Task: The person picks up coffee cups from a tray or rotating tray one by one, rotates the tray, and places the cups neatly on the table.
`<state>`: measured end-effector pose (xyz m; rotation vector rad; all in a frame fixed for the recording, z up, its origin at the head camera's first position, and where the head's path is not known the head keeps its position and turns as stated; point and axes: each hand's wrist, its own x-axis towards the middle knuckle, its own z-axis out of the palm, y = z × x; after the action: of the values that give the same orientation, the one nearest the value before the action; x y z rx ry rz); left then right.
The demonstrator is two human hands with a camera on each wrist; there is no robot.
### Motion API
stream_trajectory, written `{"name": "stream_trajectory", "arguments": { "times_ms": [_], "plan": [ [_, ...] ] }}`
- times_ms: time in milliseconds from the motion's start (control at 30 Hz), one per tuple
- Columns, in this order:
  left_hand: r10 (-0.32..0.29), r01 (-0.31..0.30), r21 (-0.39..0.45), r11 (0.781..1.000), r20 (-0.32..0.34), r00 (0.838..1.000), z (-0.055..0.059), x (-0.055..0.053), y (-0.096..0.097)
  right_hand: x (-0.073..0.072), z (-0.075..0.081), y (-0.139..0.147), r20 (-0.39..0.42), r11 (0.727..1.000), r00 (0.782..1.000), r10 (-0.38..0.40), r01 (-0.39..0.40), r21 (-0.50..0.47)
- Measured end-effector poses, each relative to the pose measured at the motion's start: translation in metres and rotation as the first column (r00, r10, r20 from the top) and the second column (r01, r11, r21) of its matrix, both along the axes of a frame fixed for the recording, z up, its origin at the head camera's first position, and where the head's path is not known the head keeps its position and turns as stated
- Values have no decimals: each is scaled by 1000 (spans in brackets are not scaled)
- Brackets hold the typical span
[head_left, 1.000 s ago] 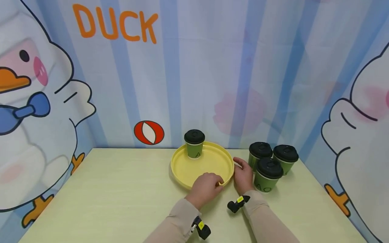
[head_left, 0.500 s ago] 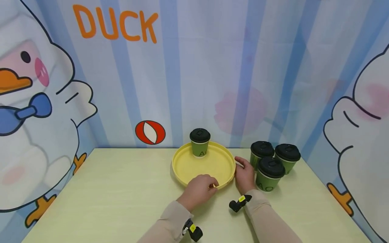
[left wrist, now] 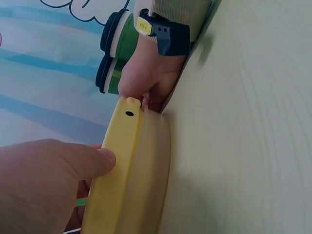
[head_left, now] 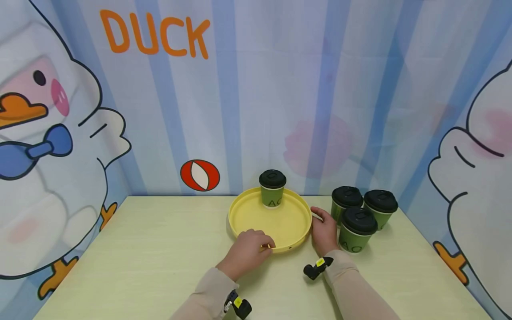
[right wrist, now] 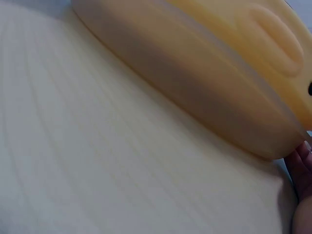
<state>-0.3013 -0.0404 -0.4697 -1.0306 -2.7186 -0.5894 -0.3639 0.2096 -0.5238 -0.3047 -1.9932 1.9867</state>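
Note:
A round yellow tray [head_left: 280, 229] with a raised rim lies on the table. One green paper cup with a black lid [head_left: 272, 192] stands upright near the tray's back edge. My left hand [head_left: 247, 251] pinches the front rim; in the left wrist view, its thumb [left wrist: 100, 161] presses on the rim while the other fingers are mostly hidden behind it. At the tray's right side, my right hand [head_left: 325, 231] touches the rim with its fingers fairly straight. A bump and a black dot mark the tray's side [right wrist: 209, 73] in the right wrist view.
Three more lidded green cups stand together right of my right hand: a front cup [head_left: 357, 231], a back-left cup [head_left: 346, 202] and a back-right cup [head_left: 380, 208]. A duck-printed curtain [head_left: 264, 98] hangs behind the pale table [head_left: 168, 249].
The tray has turned clockwise as seen from above, carrying its cup rightward along the back. My left hand has moved left with the front rim. The right hand stays beside the tray.

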Motion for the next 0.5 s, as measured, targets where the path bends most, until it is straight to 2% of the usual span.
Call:
{"name": "stream_trajectory", "arguments": {
  "times_ms": [233,500],
  "plan": [
    [29,-28,6,1000,-56,998,-3,-1,-20,0,0,0,11,1000,1000,-2,2,16],
    [56,-51,63,997,-73,996,-4,-1,-39,1,0,0,6,1000,1000,-4,4,22]
  ]
}}
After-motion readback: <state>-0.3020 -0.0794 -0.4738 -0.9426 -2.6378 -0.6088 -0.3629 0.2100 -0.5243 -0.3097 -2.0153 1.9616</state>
